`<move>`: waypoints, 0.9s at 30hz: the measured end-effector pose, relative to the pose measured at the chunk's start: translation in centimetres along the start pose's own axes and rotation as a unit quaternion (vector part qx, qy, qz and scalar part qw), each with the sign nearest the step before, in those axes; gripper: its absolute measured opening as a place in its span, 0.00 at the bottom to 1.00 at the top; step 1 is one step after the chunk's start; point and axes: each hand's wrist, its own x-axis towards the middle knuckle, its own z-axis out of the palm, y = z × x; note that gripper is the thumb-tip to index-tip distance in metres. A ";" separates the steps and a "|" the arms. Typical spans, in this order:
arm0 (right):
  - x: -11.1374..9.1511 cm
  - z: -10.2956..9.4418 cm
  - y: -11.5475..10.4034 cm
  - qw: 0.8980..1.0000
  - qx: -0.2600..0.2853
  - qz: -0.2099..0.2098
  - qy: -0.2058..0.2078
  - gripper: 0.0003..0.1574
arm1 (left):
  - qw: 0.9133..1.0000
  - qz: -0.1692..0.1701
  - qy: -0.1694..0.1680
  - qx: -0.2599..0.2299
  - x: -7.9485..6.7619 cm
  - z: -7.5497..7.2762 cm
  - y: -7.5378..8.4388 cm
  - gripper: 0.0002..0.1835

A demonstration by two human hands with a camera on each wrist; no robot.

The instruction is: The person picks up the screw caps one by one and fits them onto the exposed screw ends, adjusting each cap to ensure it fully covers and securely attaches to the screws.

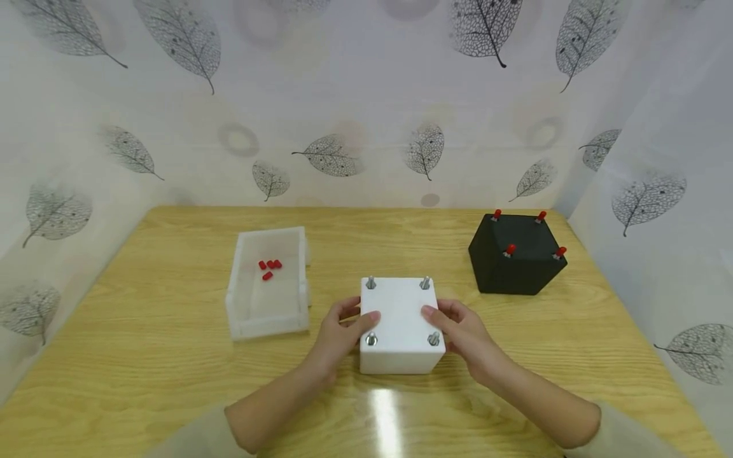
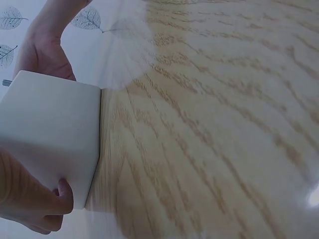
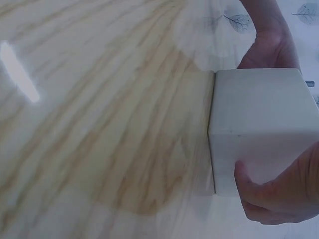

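White block [image 1: 401, 318] midway between left hand [image 1: 338, 335] and right hand [image 1: 469, 337], each grip pinching its nearer side.

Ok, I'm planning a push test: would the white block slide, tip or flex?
The white block looks rigid, given its flat faces and crisp edges. Squat and apparently flat on the table, it would probably slide before tipping. Its smooth sides might feel slightly slippery.

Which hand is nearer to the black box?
Right. The right hand, on the right side of the white box, is below and left of the black box in the head view; the left hand is farther left, on the white box's left side.
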 end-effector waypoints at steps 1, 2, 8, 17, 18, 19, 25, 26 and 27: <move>-0.1 0.0 0.1 1.000 -0.002 -0.008 0.007 0.32 | 1.000 0.001 0.000 0.000 0.0 0.0 0.0 0.35; -0.2 0.0 0.2 1.000 -0.001 -0.021 0.016 0.31 | 1.000 0.002 0.000 0.000 0.0 0.1 0.0 0.35; -0.4 -0.1 1.9 0.970 -0.012 -0.231 0.076 0.21 | 1.000 -0.002 0.009 -0.006 -0.3 0.4 0.0 0.36; 2.7 -1.5 2.9 0.721 -0.059 -0.690 0.018 0.11 | 0.999 -0.006 0.040 -0.013 -0.6 1.2 -0.1 0.36; 3.2 -1.6 2.5 0.685 -0.059 -0.726 0.000 0.12 | 0.999 -0.005 0.041 -0.014 -0.6 1.2 -0.1 0.36; 3.6 -1.8 2.1 0.655 -0.064 -0.753 -0.019 0.13 | 0.999 -0.004 0.042 -0.015 -0.6 1.3 -0.1 0.36; 5.2 -2.8 0.7 0.547 -0.138 -0.818 -0.116 0.25 | 0.999 0.000 0.040 -0.020 -0.7 1.4 -0.1 0.36; 5.5 -2.9 0.6 0.538 -0.153 -0.819 -0.127 0.28 | 0.999 0.001 0.041 -0.020 -0.7 1.4 -0.1 0.36; 5.8 -3.1 0.6 0.528 -0.169 -0.821 -0.136 0.31 | 0.999 0.001 0.042 -0.021 -0.6 1.4 -0.2 0.35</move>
